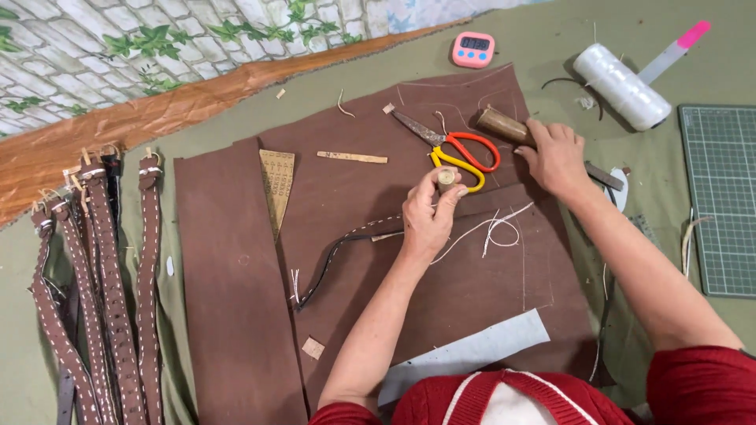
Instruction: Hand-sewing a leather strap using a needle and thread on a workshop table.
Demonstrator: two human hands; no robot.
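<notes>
Head view showed the left hand (429, 216) pinching a small cylindrical punch (446, 180) upright over brown leather sheets (236, 299), open room lying toward the person. Its right hand (555, 157) clasped a wooden-handled tool (504, 126) near the leather's far edge. Scissors (453, 145) lay just beyond the punch, between both hands. Green cloth (551, 47) covered the table; stitched straps (94, 275) lay far left, a cutting mat (720, 197) right.

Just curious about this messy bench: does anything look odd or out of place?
Nothing damaged. Loose white thread trails across the brown leather, with small scraps scattered about. The scissors lie open between the hands.
</notes>
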